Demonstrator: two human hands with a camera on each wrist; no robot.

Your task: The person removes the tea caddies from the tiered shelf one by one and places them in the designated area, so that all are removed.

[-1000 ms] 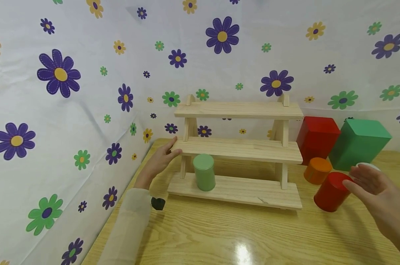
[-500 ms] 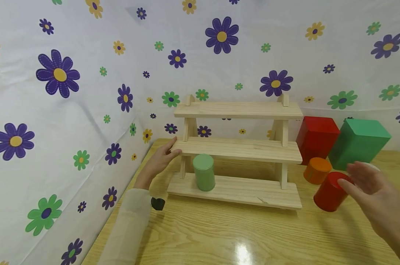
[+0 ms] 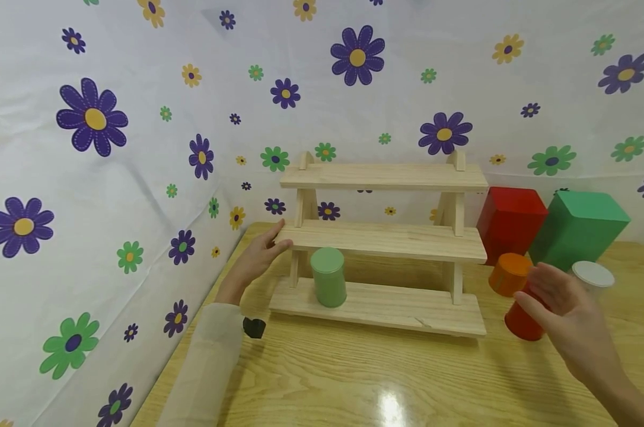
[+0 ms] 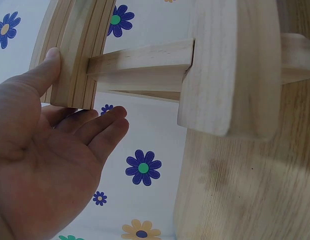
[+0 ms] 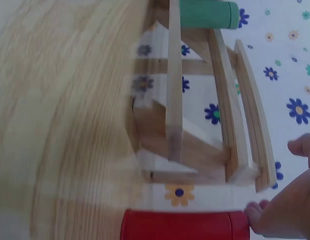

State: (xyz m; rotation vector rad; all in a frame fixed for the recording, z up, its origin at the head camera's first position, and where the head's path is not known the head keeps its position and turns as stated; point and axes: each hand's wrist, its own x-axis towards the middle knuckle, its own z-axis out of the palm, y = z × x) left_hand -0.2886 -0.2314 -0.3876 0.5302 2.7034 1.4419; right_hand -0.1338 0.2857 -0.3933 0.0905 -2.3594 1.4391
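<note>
My left hand (image 3: 258, 258) grips the left end of the middle board of a three-tier wooden display shelf (image 3: 386, 237). In the left wrist view, the thumb lies on the board's edge and the fingers reach behind it. A light green canister (image 3: 329, 281) stands upright on the lowest board, towards its left end. My right hand (image 3: 573, 326), fingers loosely bent, is at a red canister (image 3: 519, 322) on the table and hides much of it. In the right wrist view, fingertips are right at the lid end of the red canister (image 5: 177, 227), with the thumb held apart.
An orange canister (image 3: 507, 276) stands just behind the red one. To the right is a white-lidded canister (image 3: 593, 274). A red box (image 3: 511, 219) and a green box (image 3: 578, 231) stand at the back right. Flower-printed cloth (image 3: 140, 178) encloses the table's left and rear sides.
My right hand has moved left, from beside the red canister to across it, uncovering the white lid. The left hand and shelf have stayed put.
</note>
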